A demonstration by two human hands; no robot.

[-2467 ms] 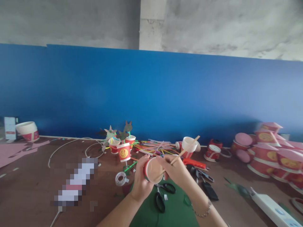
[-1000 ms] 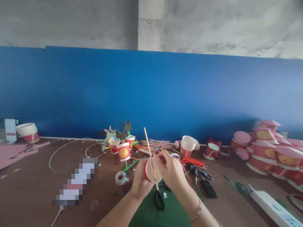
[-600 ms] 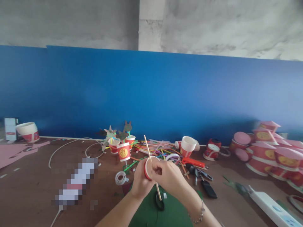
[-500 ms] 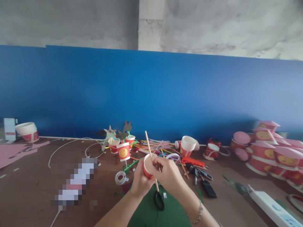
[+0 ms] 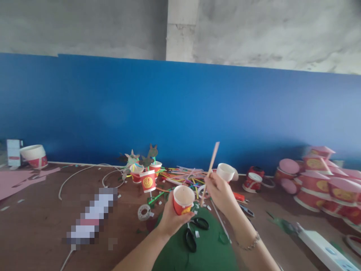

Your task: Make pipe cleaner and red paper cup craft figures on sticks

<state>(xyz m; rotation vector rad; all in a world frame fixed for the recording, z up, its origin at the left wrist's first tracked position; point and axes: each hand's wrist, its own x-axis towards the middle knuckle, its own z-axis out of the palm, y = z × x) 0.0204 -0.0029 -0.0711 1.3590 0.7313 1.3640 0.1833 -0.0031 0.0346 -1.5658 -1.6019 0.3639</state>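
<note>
My left hand (image 5: 172,218) is wrapped round a red and white paper cup (image 5: 183,199), its open mouth tilted toward me. To the right of the cup, my right hand (image 5: 220,190) pinches a thin wooden stick (image 5: 211,165) that leans up to the right. The stick is apart from the cup. Below the cup, black-handled scissors (image 5: 190,240) lie on a green sheet (image 5: 208,256). Just beyond my hands is a pile of coloured strips (image 5: 180,175).
Decorated cups (image 5: 147,181) and a tape roll (image 5: 144,212) are left of my hands. White-rimmed cups (image 5: 225,171) stand behind my right hand. Many red cups with pink tops (image 5: 313,184) and a power strip (image 5: 327,244) are at the right. Pink paper (image 5: 17,182) lies far left.
My right hand has moved right, taking the stick away from the cup. More of the cup's inside and both scissor handles now show.
</note>
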